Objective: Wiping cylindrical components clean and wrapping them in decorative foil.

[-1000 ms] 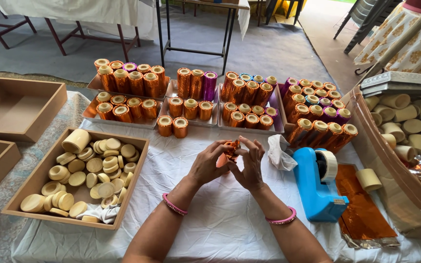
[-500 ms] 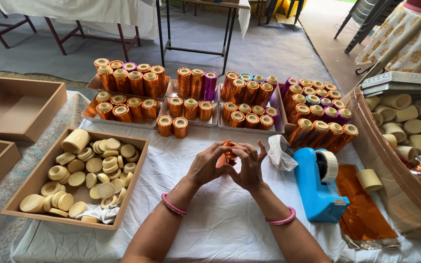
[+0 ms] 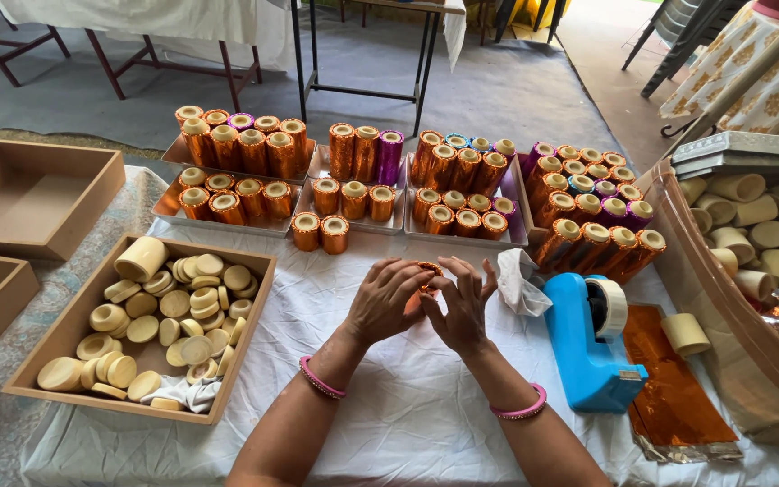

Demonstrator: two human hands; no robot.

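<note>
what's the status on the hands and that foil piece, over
Left hand and right hand both pinching a small orange foil-wrapped piece above the white cloth. Blue tape dispenser close on the right, apart. Nothing in the way.
</note>
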